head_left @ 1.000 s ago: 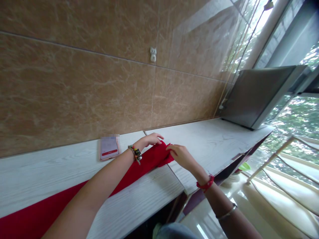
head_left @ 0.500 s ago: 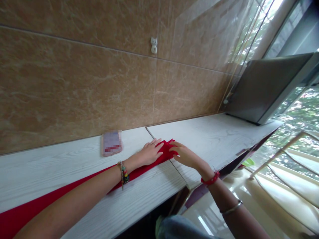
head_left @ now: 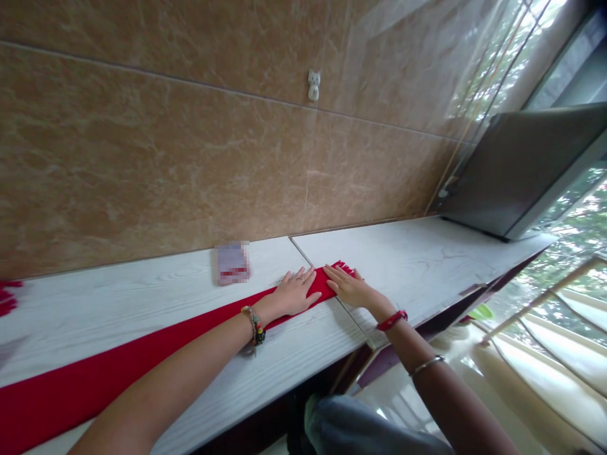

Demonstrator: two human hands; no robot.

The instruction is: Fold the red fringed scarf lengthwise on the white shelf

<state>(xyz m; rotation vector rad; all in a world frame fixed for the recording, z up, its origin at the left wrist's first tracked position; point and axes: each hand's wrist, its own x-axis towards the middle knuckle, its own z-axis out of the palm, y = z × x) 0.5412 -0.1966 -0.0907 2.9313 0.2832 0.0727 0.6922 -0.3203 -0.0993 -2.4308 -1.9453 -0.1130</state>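
Note:
A long red scarf (head_left: 142, 344) with a fringed end lies folded into a narrow strip along the white wood-grain countertop (head_left: 303, 328). My left hand (head_left: 294, 294) rests flat on the scarf with its fingers spread. Close beside it, my right hand (head_left: 348, 287) lies flat near the fringed end, fingers stretched out over the cloth. Part of the fringe shows beyond the right fingers. At the far left, another bit of red fringe (head_left: 8, 298) shows near the wall. My left forearm covers part of the scarf.
A pixelated phone-like rectangle (head_left: 231, 264) lies behind the scarf by the wall. A white cat-shaped hook (head_left: 313, 85) is fixed to the brown tiles. At the right end of the counter stands a large grey appliance (head_left: 512, 170). A railing (head_left: 545, 294) runs beside the window.
My right hand has flattened onto the scarf's end, and more fringe is spread out there. The view has shifted left, bringing red fringe in at the left edge.

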